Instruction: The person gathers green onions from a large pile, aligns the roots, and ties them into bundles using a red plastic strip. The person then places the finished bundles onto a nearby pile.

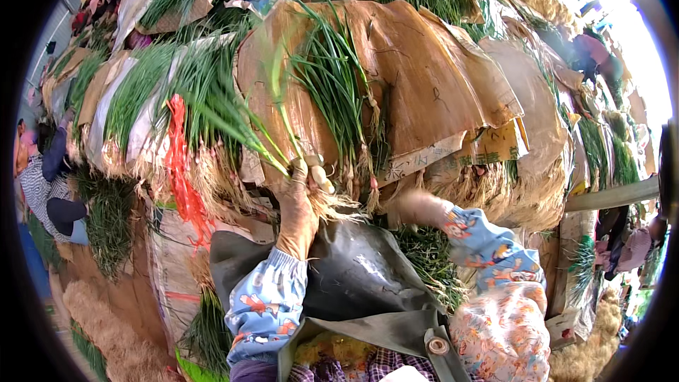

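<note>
My left hand [297,207] grips a few green onions by their white bulbs [321,178]. Their green leaves spread up and away, and pale stringy roots [331,204] hang to the right of the hand. Blurred by motion, my right hand [419,208] is near the root ends below a brown paper sheet [424,74]; its fingers cannot be made out. Just beyond my left hand, a loose bunch of green onions [331,79] lies on the brown sheet, roots towards me. A black apron [366,265] covers my lap.
More green onions [204,79] are heaped on the left behind red plastic strips [180,164]. Trimmed greens [424,260] lie by my right knee. Root piles [106,323] are on the floor. Other people [58,191] sit at the far left and right. A pale bar [610,194] juts in from the right.
</note>
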A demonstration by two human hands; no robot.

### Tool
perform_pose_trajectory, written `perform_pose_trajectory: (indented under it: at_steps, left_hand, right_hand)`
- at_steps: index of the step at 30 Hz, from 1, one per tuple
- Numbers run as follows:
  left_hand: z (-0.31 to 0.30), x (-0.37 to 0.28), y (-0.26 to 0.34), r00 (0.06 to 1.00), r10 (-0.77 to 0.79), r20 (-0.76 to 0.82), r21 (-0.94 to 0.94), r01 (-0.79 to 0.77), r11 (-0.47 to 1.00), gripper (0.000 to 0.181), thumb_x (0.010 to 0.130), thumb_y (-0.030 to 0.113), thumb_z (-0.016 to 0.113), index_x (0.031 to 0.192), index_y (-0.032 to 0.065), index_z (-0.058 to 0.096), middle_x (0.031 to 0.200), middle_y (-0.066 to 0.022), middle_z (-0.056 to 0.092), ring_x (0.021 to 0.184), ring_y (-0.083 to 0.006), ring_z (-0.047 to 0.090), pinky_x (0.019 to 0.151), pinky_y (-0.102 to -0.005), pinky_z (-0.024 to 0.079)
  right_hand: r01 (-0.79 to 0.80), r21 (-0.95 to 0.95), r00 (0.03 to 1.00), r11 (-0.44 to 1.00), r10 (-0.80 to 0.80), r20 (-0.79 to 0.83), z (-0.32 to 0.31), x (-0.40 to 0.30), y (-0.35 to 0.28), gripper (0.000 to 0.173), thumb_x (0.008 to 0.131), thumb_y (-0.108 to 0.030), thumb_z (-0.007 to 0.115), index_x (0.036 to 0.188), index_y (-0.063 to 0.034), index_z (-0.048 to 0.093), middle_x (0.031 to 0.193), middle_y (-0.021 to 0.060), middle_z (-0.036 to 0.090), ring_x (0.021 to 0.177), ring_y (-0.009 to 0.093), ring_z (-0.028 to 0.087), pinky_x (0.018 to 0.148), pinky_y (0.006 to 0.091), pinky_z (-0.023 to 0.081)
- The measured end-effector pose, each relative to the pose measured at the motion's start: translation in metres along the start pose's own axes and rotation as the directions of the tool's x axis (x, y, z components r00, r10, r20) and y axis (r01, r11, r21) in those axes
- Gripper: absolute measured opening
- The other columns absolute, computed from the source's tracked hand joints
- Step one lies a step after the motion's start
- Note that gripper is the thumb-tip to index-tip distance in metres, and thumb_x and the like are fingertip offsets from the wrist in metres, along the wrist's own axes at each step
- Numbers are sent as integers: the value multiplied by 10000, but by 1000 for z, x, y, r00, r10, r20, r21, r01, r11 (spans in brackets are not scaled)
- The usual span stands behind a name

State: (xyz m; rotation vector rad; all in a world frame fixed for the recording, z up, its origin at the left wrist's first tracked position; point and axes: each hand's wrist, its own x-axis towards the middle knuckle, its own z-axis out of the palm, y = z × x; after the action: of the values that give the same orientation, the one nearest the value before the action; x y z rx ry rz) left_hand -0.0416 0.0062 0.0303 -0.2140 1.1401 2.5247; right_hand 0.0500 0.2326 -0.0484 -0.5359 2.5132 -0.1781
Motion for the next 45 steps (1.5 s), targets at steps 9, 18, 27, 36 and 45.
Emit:
perform_pose_trajectory:
  at_steps: [9, 18, 27, 36, 45]
  left_hand:
    - [-3, 13, -30, 899, -414, 144, 32, 413, 910, 281, 871, 227, 514, 1000, -16, 569, 538, 15, 447, 441, -111, 417, 452, -247, 397]
    - [-39, 25, -43, 995, -97, 32, 574, 61, 816, 240, 891, 232, 484, 928, 7, 560, 761, -31, 584, 624, -97, 533, 546, -213, 427]
    - [-14, 10, -14, 833, -397, 385, -35, 443, 896, 225, 882, 247, 469, 878, 42, 563, 527, 35, 425, 454, -91, 401, 470, -236, 345]
    - [-16, 11, -14, 886, -400, 234, -70, 425, 902, 229, 897, 250, 458, 804, 56, 535, 514, 43, 387, 419, -75, 352, 439, -225, 320]
    - [-23, 9, -12, 793, -423, 438, -203, 546, 813, 225, 905, 254, 436, 837, 66, 540, 519, 43, 387, 445, -84, 373, 478, -220, 344]
  right_hand:
    - [-347, 644, 531, 681, 709, -464, -83, 137, 42, 363, 784, -404, 561, 750, -43, 575, 691, 188, 574, 698, 370, 563, 653, 446, 429]
    - [16, 707, 506, 707, 604, -615, -88, 96, -66, 196, 796, -224, 603, 687, -81, 526, 653, 89, 562, 555, 199, 567, 496, 326, 446]
    - [469, 751, 883, -465, 244, -401, -86, 78, -35, 300, 900, -290, 427, 921, -17, 549, 569, -45, 381, 481, 50, 363, 441, 191, 322]
    - [65, 584, 320, 809, 538, -780, -79, 117, -51, 160, 826, -134, 555, 681, -70, 535, 571, 48, 567, 446, 170, 489, 426, 297, 374]
    - [432, -217, 715, 875, -479, -509, 46, 71, 22, 188, 790, -181, 531, 944, -75, 531, 870, 1, 563, 748, 170, 555, 618, 281, 475]
